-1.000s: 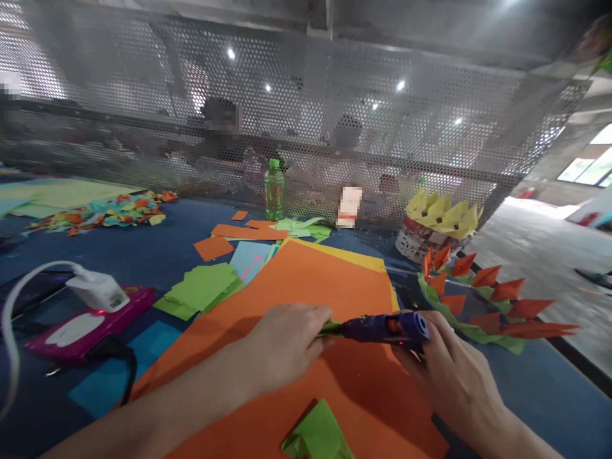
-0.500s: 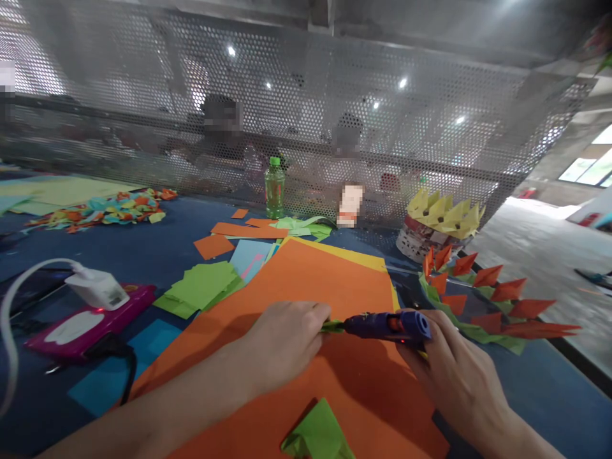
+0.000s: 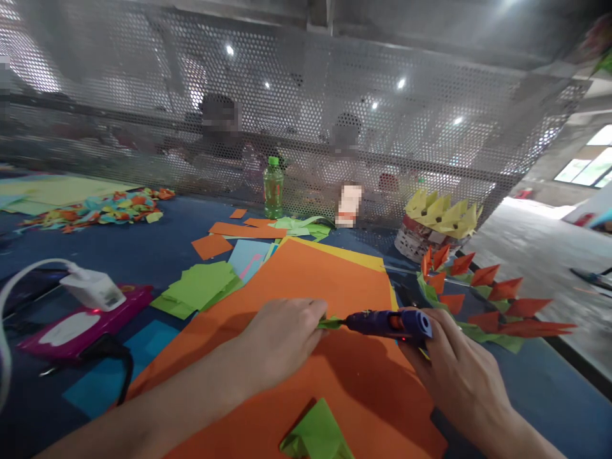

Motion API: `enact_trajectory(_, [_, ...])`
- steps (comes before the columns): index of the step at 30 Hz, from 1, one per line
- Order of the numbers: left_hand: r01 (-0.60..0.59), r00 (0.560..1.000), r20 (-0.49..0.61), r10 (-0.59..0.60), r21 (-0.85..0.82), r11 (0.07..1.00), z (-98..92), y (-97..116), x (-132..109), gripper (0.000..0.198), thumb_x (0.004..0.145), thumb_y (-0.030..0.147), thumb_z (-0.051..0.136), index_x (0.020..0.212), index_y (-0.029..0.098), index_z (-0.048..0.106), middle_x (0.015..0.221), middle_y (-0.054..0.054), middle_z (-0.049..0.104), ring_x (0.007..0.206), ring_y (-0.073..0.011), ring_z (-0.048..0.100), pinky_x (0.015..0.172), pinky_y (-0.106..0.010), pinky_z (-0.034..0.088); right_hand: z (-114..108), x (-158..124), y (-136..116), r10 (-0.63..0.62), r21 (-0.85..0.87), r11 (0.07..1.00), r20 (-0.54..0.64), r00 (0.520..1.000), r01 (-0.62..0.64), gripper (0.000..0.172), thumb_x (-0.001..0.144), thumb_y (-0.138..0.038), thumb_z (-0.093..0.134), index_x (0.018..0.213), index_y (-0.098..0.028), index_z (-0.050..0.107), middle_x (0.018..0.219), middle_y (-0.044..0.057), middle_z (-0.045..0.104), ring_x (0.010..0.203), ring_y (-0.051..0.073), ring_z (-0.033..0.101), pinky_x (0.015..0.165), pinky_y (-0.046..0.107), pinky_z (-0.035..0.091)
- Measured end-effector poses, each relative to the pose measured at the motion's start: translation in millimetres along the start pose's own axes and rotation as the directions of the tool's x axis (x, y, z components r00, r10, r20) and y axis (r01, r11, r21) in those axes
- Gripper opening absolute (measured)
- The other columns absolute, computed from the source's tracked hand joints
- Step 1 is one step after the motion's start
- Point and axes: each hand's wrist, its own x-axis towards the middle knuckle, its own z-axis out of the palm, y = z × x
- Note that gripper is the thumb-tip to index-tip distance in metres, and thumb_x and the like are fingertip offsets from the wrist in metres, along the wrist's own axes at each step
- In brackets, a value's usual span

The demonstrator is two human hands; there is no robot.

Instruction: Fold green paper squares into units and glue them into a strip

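My right hand grips a purple glue gun, its nozzle pointing left. The nozzle meets a small green folded paper piece that my left hand pinches with closed fingers. Both hands hover over a large orange paper sheet lying on the blue table. Another folded green paper piece lies on the orange sheet close to me.
A green-and-orange folded paper garland lies to the right, behind it a yellow paper crown. Green squares, a pink power strip with white plug, a green bottle and paper scraps sit left and back. A perforated metal screen bounds the table.
The glue gun and both hands have shifted very slightly; the grip on each thing is the same.
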Motion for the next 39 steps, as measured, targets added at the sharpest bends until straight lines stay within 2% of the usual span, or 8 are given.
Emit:
enact_trajectory(8, [0.001,1.0,-0.001,-0.001,0.002,1.0,1.6,-3.4,2.6,0.008,0.098,0.026,0.051,0.091,0.022,0.05,0.09,-0.003,0.068,0.079,-0.0243,0.067,0.055,-0.031,0.028,0.7,-1.6,-0.1,0.008,-0.007,1.0,0.018,1.0,-0.008,0.019,0.104,-0.025,0.039,0.109,-0.016,0.054,0.092,0.009,0.068,0.067,0.019,0.069,0.054,0.028,0.05])
enact_trajectory(16, [-0.006,1.0,0.012,0.005,0.002,1.0,3.0,0.0,0.5,0.007,0.096,0.02,0.048,0.089,0.022,0.048,0.087,-0.002,0.068,0.076,-0.0238,0.067,0.054,-0.031,0.024,-1.2,2.6,-6.8,-0.041,0.02,0.999,-0.004,0.999,0.041,0.018,0.103,-0.02,0.04,0.112,-0.014,0.054,0.09,0.009,0.069,0.065,0.019,0.069,0.054,0.028,0.049])
enact_trajectory(26, [-0.012,1.0,0.014,0.012,0.029,1.0,3.9,1.2,0.8,0.009,0.094,0.016,0.046,0.089,0.022,0.048,0.087,-0.003,0.067,0.074,-0.0224,0.065,0.054,-0.031,0.025,-1.6,3.1,-6.2,-0.032,0.017,0.999,-0.009,0.999,0.032,0.019,0.105,-0.023,0.038,0.11,-0.013,0.055,0.09,0.009,0.068,0.068,0.019,0.069,0.056,0.027,0.05])
enact_trajectory(32, [-0.002,1.0,-0.025,0.002,0.025,1.0,4.5,-3.4,-0.5,0.012,0.099,0.021,0.046,0.088,0.021,0.05,0.085,-0.002,0.067,0.074,-0.022,0.065,0.055,-0.03,0.024,0.0,-1.0,-1.1,0.014,-0.014,1.0,0.001,1.0,-0.014,0.021,0.106,-0.026,0.037,0.105,-0.015,0.055,0.088,0.008,0.066,0.061,0.017,0.066,0.051,0.027,0.046])
enact_trajectory(37, [-0.003,0.998,-0.056,0.004,0.023,1.0,5.1,-5.2,0.2,0.014,0.102,0.029,0.049,0.09,0.021,0.052,0.089,-0.003,0.067,0.081,-0.0253,0.067,0.057,-0.031,0.028,-1.2,-5.1,0.9,0.035,-0.044,0.998,0.01,0.999,-0.035,0.022,0.106,-0.027,0.035,0.105,-0.016,0.054,0.089,0.009,0.066,0.063,0.017,0.067,0.052,0.028,0.047])
enact_trajectory(39, [-0.002,0.999,-0.054,0.004,0.021,1.0,5.1,-5.4,0.6,0.016,0.102,0.032,0.05,0.091,0.021,0.053,0.09,-0.004,0.068,0.082,-0.0261,0.067,0.058,-0.031,0.03,-3.8,-9.9,4.6,0.086,-0.03,0.996,0.025,0.996,-0.086,0.026,0.106,-0.031,0.034,0.105,-0.016,0.055,0.091,0.01,0.066,0.065,0.018,0.068,0.053,0.027,0.049])
